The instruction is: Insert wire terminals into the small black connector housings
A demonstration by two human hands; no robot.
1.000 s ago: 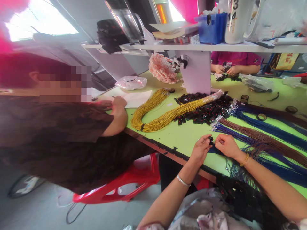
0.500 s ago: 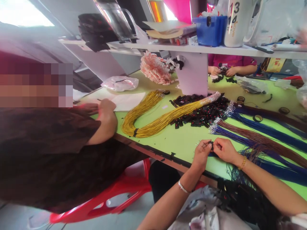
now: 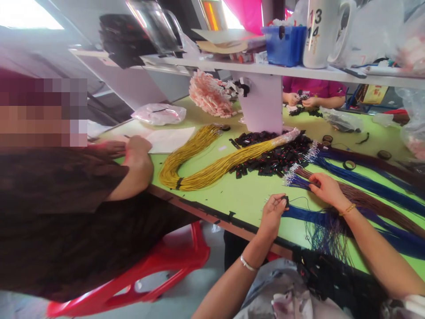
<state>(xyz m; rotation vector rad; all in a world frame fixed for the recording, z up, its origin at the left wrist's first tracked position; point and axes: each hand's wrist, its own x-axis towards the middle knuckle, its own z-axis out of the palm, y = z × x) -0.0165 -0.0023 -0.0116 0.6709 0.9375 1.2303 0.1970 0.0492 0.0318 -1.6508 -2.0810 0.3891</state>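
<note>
My left hand is closed on a small black plastic piece, held between thumb and fingertips just over the green table. Beside it lies a bundle of blue wires, and a thin dark wire curves up near the piece. My right hand is over the brown wire bundle. Its thumb and forefinger come together close to the silvery terminals at the bundle's end; whatever is between them is too small to make out.
A heap of black plastic pieces and a long yellow wire bundle lie ahead. More black pieces rest on my lap. A person sits at left by a red stool. Across the table another person's hands work under the shelf.
My right hand has parted from my left and moved up and right to the wire bundles. My left hand stays with the black piece. The camera view has shifted slightly.
</note>
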